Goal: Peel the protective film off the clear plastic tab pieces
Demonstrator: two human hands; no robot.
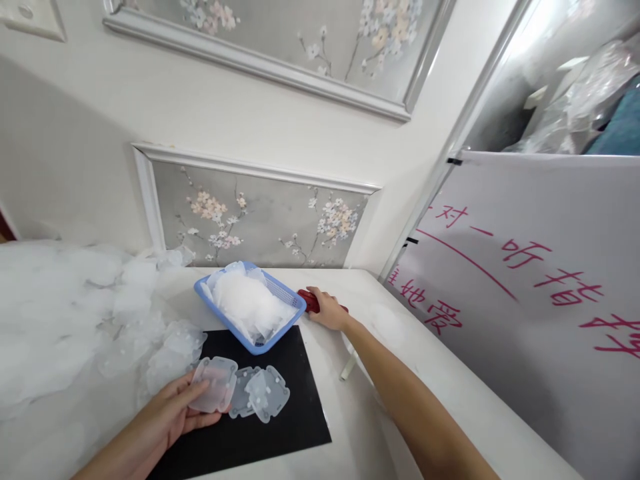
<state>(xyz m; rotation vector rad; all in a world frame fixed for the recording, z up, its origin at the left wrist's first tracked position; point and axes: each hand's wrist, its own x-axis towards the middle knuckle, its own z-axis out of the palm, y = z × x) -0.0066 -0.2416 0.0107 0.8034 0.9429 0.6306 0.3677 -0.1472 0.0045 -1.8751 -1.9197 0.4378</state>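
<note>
My left hand lies at the near left edge of a black mat, fingers closed on a translucent plastic piece. Two more such pieces lie beside it on the mat. My right hand reaches far forward and is closed on a red-handled tool lying just right of a blue basket. The basket holds a heap of white translucent pieces.
A large pile of translucent plastic pieces covers the left of the white table. A white board with red writing leans at the right. A white stick lies under my right forearm. Floral wall panels stand behind.
</note>
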